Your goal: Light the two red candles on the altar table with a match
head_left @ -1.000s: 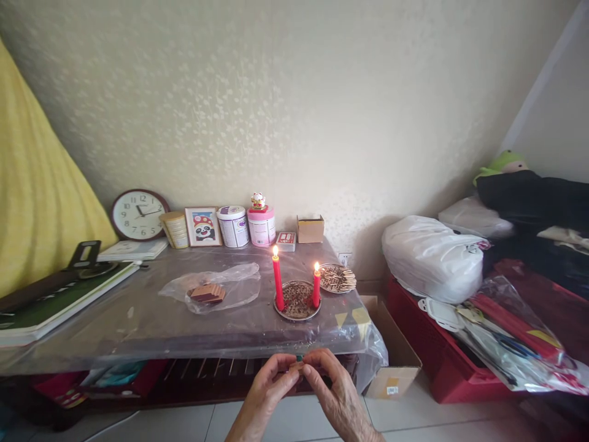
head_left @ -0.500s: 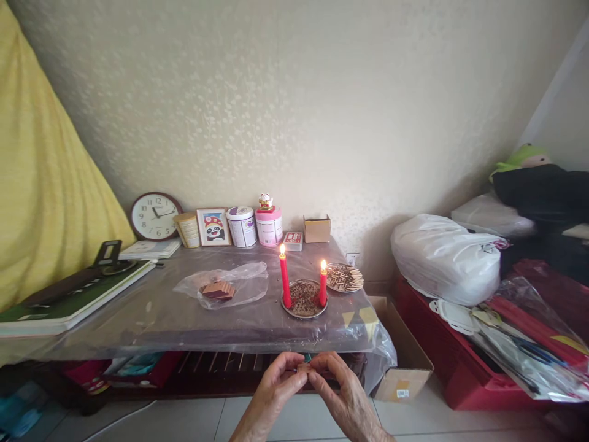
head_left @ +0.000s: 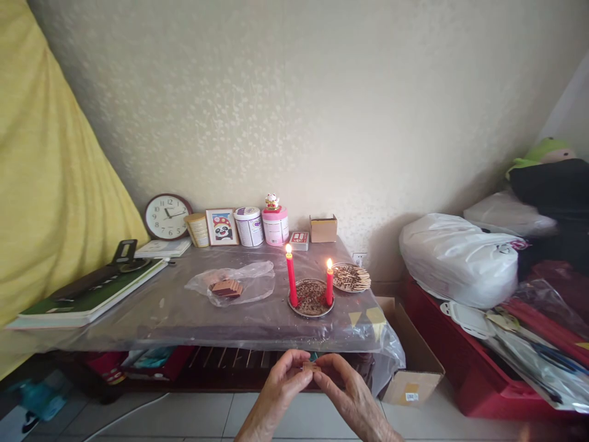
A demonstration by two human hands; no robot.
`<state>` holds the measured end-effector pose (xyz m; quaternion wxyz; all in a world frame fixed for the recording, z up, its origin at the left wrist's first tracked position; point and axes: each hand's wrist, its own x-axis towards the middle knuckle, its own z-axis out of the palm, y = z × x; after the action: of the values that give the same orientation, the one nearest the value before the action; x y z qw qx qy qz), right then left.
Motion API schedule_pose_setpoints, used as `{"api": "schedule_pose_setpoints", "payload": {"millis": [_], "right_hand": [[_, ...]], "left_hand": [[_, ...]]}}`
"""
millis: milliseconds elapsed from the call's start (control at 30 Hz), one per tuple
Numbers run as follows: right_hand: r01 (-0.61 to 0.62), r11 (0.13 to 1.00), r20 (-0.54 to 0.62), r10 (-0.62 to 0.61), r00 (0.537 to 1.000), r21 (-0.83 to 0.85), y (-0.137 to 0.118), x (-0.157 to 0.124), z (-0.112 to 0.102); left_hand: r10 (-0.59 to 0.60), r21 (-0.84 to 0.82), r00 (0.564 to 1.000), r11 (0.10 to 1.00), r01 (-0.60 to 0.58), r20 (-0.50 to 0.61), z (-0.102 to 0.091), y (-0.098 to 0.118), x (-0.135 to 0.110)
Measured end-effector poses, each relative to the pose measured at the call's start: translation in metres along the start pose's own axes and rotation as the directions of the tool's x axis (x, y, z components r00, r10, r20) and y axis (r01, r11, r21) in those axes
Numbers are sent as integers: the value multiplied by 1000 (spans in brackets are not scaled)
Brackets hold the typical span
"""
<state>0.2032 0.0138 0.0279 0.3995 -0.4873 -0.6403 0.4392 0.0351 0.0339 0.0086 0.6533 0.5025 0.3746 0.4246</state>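
My left hand (head_left: 289,376) and my right hand (head_left: 343,387) meet in front of the table's near edge. Between their fingertips they pinch a small flat tan piece (head_left: 311,366), mostly covered by the fingers; its kind is unclear. Beyond them, two lit red candles, a taller one (head_left: 291,281) and a shorter one (head_left: 329,285), stand upright on a round metal plate (head_left: 311,315) strewn with dark bits. Behind it to the right, another plate (head_left: 338,287) holds many thin pale sticks. Flat brown pieces (head_left: 226,288) lie on a crumpled clear plastic bag (head_left: 260,284) left of the candles.
Clear plastic covers the table (head_left: 184,319). A clock (head_left: 168,216), picture frame (head_left: 223,227), canisters (head_left: 249,227) and a small open carton (head_left: 323,229) line the wall. A cardboard box (head_left: 409,387) and red bin (head_left: 488,393) stand right. A green box (head_left: 92,288) lies left.
The view has shifted slightly left, so everything appears further right. My hands stay together with the tan piece between the fingertips, its angle slightly changed.
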Motion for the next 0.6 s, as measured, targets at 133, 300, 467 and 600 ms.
{"api": "schedule_pose_setpoints", "payload": {"millis": [133,300,467,600], "right_hand": [[-27,997,24,25,999,76,2,2,0],[-34,994,30,30,999,108,2,1,0],[-21,980,72,7,997,198,1,1,1],[-56,984,79,43,996,171,0,1,-1]], "left_hand": [[-3,-1,1000,1000,3,4,2,2,-1],[-1,-20,1000,1000,2,22,5,9,-3],[0,-43,999,999,2,33,9,18,-8],[-5,-51,999,999,7,35,12,23,-10]]}}
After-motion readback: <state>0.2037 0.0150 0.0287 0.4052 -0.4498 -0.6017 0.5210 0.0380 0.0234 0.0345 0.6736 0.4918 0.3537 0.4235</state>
